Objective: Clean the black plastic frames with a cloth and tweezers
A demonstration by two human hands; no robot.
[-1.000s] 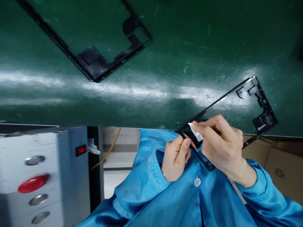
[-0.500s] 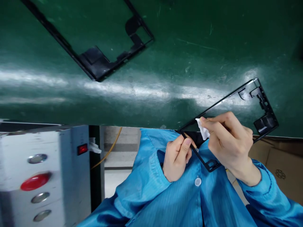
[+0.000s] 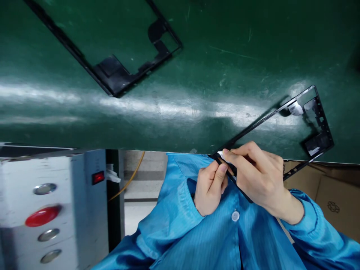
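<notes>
My left hand (image 3: 209, 189) is closed, pinching the near corner of a thin black plastic frame (image 3: 281, 114) that slants up to the right over the green table (image 3: 197, 75). My right hand (image 3: 257, 178) is closed too, pressing a small white wipe (image 3: 222, 155) onto that same near corner, right beside my left thumb. The frame's far end, with black tabs and a pale patch, hangs just above the table. Both arms wear blue sleeves.
A second black frame (image 3: 112, 71) lies flat on the table at the upper left. A grey control box (image 3: 42, 210) with a red button and metal buttons stands at the lower left. A cardboard box (image 3: 332, 198) sits under the table edge at right.
My right hand slid the white wipe back down to the frame's near corner. The frame's far end has tilted a little higher.
</notes>
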